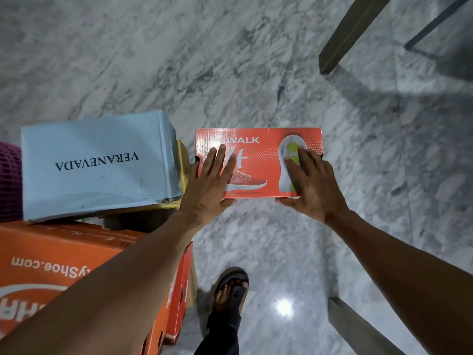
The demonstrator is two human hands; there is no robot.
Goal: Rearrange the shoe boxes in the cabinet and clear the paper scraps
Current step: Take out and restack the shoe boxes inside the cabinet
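Here, a red cardboard shoe box (pixel 258 162) lies just right of a pale blue box (pixel 97 165); whether it rests on the grey marble floor (pixel 256 60) or is lifted cannot be told. The left hand (pixel 207 185) lies flat on its left end, fingers straight. The right hand (pixel 309 185) spreads its fingers over the right end, thumb along the near edge, hiding part of the print.

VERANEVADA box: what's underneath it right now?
A yellow cardboard edge sticks out beneath the VERANEVADA box along its right and near sides, with a dark gap below. The orange box sits lower, nearer the camera. Everything else under it is covered.
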